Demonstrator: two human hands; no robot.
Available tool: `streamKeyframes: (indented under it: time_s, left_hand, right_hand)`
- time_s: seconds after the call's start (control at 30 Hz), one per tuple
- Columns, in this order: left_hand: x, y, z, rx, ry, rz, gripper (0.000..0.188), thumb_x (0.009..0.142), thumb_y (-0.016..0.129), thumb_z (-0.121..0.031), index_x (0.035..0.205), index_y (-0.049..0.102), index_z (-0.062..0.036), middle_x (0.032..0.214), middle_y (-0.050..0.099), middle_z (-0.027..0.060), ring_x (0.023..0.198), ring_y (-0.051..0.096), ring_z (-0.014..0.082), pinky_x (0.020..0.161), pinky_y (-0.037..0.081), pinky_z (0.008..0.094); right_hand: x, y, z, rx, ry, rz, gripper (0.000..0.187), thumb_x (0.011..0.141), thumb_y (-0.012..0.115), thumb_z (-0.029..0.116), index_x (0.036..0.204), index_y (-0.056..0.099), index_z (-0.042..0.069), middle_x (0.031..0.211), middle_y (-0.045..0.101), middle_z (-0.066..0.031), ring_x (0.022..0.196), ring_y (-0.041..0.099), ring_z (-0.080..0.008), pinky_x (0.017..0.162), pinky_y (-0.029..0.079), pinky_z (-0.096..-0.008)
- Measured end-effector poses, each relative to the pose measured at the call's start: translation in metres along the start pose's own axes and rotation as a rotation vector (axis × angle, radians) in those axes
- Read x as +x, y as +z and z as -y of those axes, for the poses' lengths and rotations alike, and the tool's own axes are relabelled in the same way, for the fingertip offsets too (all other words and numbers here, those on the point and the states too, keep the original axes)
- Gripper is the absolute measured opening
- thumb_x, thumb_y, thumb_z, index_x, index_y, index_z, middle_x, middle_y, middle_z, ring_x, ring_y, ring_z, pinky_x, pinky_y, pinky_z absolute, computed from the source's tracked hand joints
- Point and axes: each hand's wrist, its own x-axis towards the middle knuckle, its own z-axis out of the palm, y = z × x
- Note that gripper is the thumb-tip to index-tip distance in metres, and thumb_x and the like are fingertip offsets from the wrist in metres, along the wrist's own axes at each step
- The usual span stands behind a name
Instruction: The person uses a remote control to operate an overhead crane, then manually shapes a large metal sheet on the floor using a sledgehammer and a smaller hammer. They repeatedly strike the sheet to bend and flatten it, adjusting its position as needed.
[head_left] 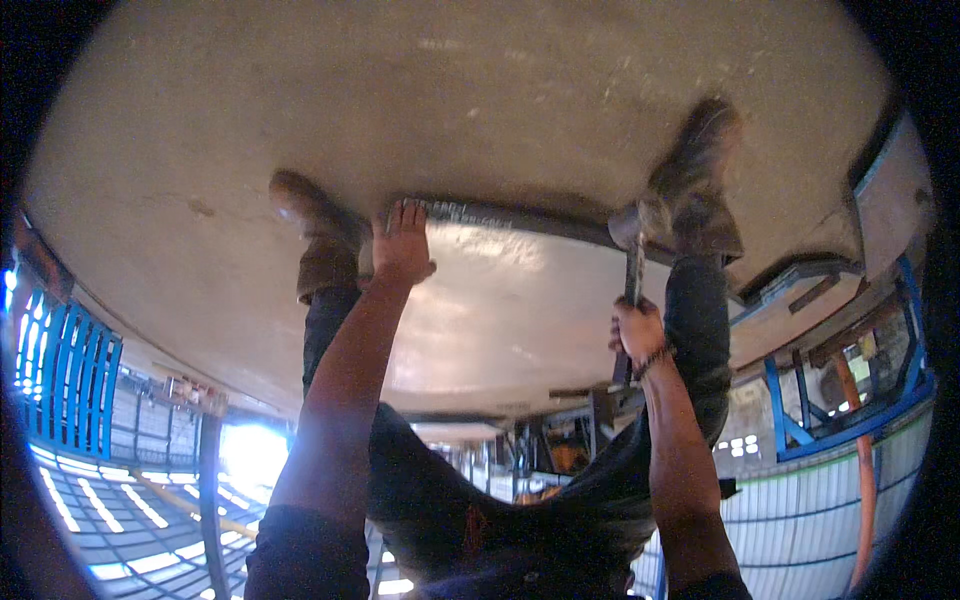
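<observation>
My left hand [402, 248] lies flat with its fingers stretched out on the left end of a long dark metal bar [565, 225]. White handwritten marks run along that end of the bar. My right hand [638, 330] is wrapped round the handle of a hammer [634, 272]. The hammer's blurred head is at the bar's right end, close to my right boot; whether it touches the bar I cannot tell. The bar rests on a wide, dull brown-grey surface [480, 110], between my two boots.
My left boot [298, 200] and right boot [700, 165] stand at the bar's two ends. Blue metal frames [780, 410] are on the right, and a blue slatted rack [70, 370] is at the far left. A flat plate [800, 300] lies beyond my right leg.
</observation>
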Motion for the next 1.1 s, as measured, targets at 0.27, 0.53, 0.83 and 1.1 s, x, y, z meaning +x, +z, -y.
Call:
streamKeyframes:
  time_s: [0.27,0.53,0.83,1.1]
  left_hand:
    - [0.005,-0.012,0.001,0.022,-0.045,0.087,0.100,0.076,0.068,-0.048,0.150,0.012,-0.0097,0.157,0.013,0.0053,0.145,0.013,0.0225,0.113,0.015,0.0584]
    - [0.003,-0.011,-0.002,-0.058,-0.057,-0.006,0.098,0.076,0.066,-0.048,0.150,0.013,-0.0099,0.157,0.015,0.0066,0.145,0.013,0.0229,0.113,0.015,0.0583]
    - [-0.014,0.011,-0.008,-0.024,0.024,0.053,0.098,0.076,0.066,-0.052,0.149,0.018,-0.0067,0.156,0.016,0.0096,0.143,0.017,0.0298,0.112,0.014,0.0602]
    - [-0.039,0.014,0.014,-0.189,-0.105,-0.043,0.094,0.079,0.064,-0.050,0.149,0.017,-0.0085,0.157,0.014,0.0103,0.144,0.013,0.0271,0.114,0.007,0.0578]
  right_hand:
    - [-0.104,-0.093,0.135,0.129,-0.386,0.072,0.008,0.086,0.057,0.016,0.086,0.055,0.008,0.063,0.047,0.0013,0.048,0.042,-0.0105,0.039,0.032,-0.0248]
    - [-0.005,-0.054,0.176,-0.253,-1.206,-0.645,0.018,0.094,0.048,0.022,0.094,0.058,0.007,0.075,0.059,-0.0060,0.061,0.054,-0.0155,0.051,0.044,-0.0292]
    - [0.022,0.007,-0.013,-0.034,-0.181,0.101,0.015,0.085,0.056,0.017,0.076,0.046,0.010,0.059,0.045,0.0000,0.044,0.045,-0.0123,0.037,0.037,-0.0301]
    - [-0.029,-0.071,0.089,0.164,-0.144,0.141,0.016,0.084,0.060,0.012,0.094,0.048,0.008,0.069,0.049,-0.0041,0.049,0.047,-0.0153,0.038,0.037,-0.0297]
